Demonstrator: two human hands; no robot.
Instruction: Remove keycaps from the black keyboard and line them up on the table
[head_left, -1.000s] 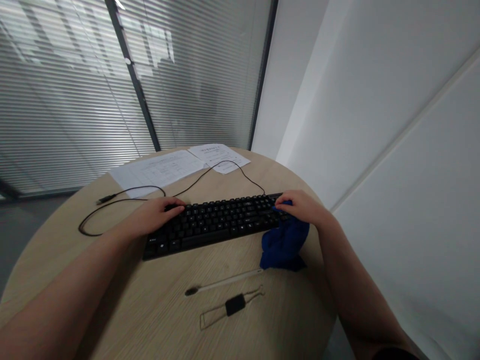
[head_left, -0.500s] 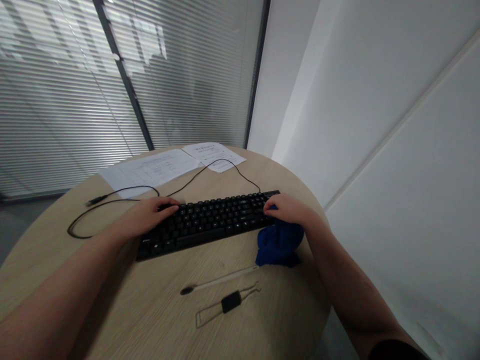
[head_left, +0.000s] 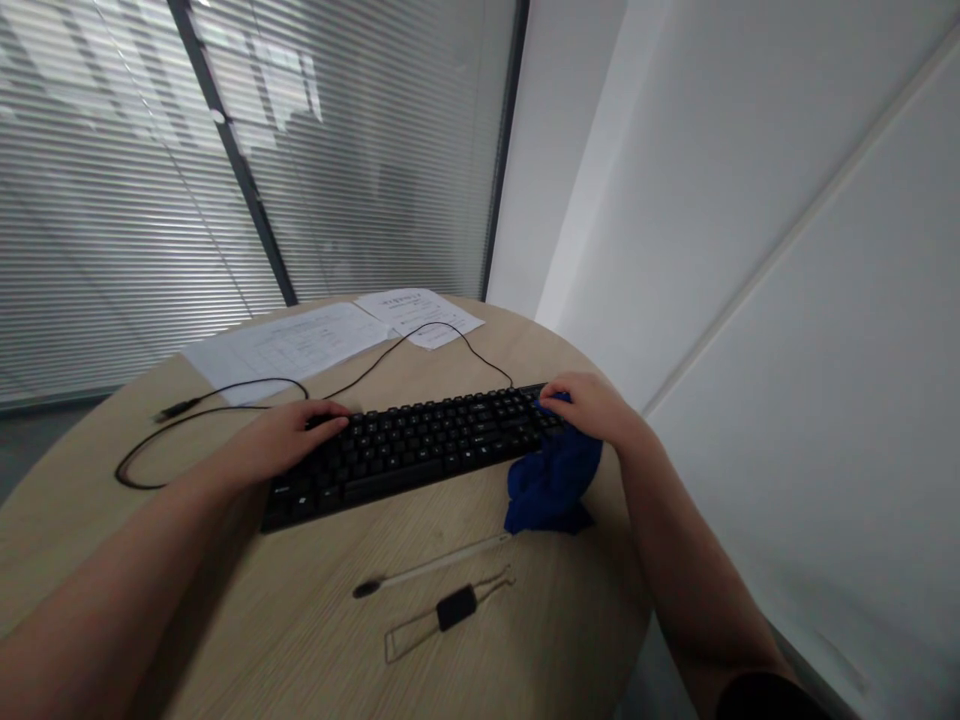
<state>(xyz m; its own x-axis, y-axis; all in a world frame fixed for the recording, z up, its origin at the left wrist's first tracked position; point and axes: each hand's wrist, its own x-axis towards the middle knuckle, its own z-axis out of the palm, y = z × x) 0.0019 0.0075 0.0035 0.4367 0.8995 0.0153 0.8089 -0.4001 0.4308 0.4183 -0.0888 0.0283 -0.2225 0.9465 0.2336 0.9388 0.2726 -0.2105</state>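
While the right hand (head_left: 585, 402) pinches one corner of a blue cloth (head_left: 547, 485) over the keyboard's right end, the loose bulk droops toward the person, just below that grip, onto the table (head_left: 300, 620). Left hand (head_left: 289, 438) sits on the left end of the keyboard (head_left: 442, 435), thumb on top; can't tell if it clamps the edge or just rests.

Risks, my judgement: pinch is small, so cloth could slip or bunch if it snags on keycaps. Hard push from the right grip could skid or swivel the keyboard if the left hand only rests. Nearer the person than the right grip, the hanging folds almost meet a thin brush (head_left: 420, 569); contact unclear, a sweep could drag it. Wire tool (head_left: 456, 607) next to it could follow. Beyond both hands, a cable (head_left: 437, 323) crosses papers (head_left: 300, 340); keyboard shift could tug it and ruffle sheets.
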